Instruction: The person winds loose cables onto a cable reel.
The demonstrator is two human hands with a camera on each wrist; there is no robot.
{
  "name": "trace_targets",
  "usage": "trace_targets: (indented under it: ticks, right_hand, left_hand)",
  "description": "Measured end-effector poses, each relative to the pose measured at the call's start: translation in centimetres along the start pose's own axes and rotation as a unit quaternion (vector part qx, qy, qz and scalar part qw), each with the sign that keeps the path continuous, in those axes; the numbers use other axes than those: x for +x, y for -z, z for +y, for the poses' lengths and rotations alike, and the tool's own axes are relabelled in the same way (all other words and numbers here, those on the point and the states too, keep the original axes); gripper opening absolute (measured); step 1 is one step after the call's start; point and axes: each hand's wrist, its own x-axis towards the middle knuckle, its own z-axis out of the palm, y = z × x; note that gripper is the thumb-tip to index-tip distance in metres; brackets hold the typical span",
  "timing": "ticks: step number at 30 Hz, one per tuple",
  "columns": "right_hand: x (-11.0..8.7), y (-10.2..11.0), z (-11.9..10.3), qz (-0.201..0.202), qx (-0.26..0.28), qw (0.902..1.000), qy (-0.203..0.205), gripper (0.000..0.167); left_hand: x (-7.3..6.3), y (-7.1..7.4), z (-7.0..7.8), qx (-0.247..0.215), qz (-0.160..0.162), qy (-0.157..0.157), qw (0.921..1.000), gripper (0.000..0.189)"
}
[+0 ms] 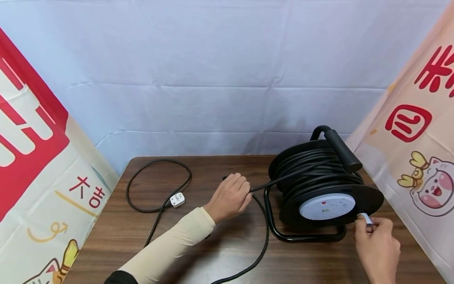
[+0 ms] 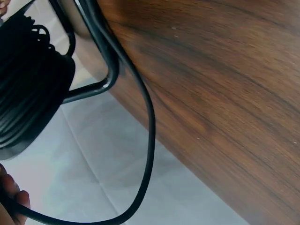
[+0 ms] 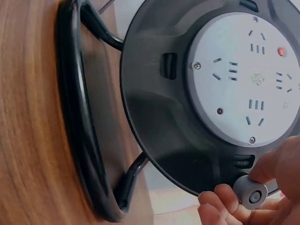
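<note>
A black extension cord reel (image 1: 320, 169) stands on the right of the table, wound with many turns of black cable (image 2: 28, 89). Its front disc carries a round white socket panel (image 3: 246, 79). My left hand (image 1: 230, 197) grips the cable left of the reel, where it runs from the drum. With thumb and fingers my right hand (image 1: 378, 242) pinches the small grey crank knob (image 3: 251, 191) at the disc's lower right edge. From the left hand, loose cable loops down toward the table's front. A white plug (image 1: 177, 200) lies on the table at the cable's end.
The reel rests on a black tubular stand (image 3: 86, 117) and has a thick carrying handle (image 1: 342, 150) on top. A loop of cable (image 1: 129, 189) lies at the table's left. White cloth (image 1: 220, 79) hangs behind the wooden table (image 1: 117, 221), with printed banners at both sides.
</note>
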Motion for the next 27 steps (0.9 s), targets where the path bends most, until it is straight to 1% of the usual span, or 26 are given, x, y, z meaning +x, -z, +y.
trace_targets:
  ticks: [8, 10, 15, 20, 23, 27]
  right_hand:
    - [-0.6, -1.0, 0.4, -0.015, -0.008, 0.9998, -0.004, 0.042]
    - [-0.7, -1.2, 0.5, -0.02, -0.011, 0.9997, -0.006, 0.042]
    - [-1.1, -1.8, 0.7, -0.029, -0.013, 0.9994, -0.009, 0.042]
    - [-1.4, -2.5, 0.7, -0.044, -0.017, 0.9988, -0.011, 0.043]
    - [-1.6, -2.9, 0.8, -0.059, -0.022, 0.9979, -0.017, 0.043]
    - [-1.9, -3.6, 0.8, -0.091, -0.038, 0.9948, -0.028, 0.045]
  left_hand:
    - [0.2, 0.0, 0.1, -0.016, -0.001, 0.005, 0.9999, 0.028]
    - [0.3, 0.1, 0.1, -0.016, -0.006, 0.006, 0.9998, 0.029]
    - [0.3, 0.3, 0.1, -0.021, -0.004, 0.005, 0.9998, 0.03]
    - [-0.5, 0.3, -0.3, -0.022, -0.005, 0.015, 0.9996, 0.021]
    - [-1.1, 0.3, -0.5, -0.019, -0.004, 0.021, 0.9996, 0.02]
    - [-1.6, 0.2, -0.7, -0.019, -0.002, 0.022, 0.9996, 0.024]
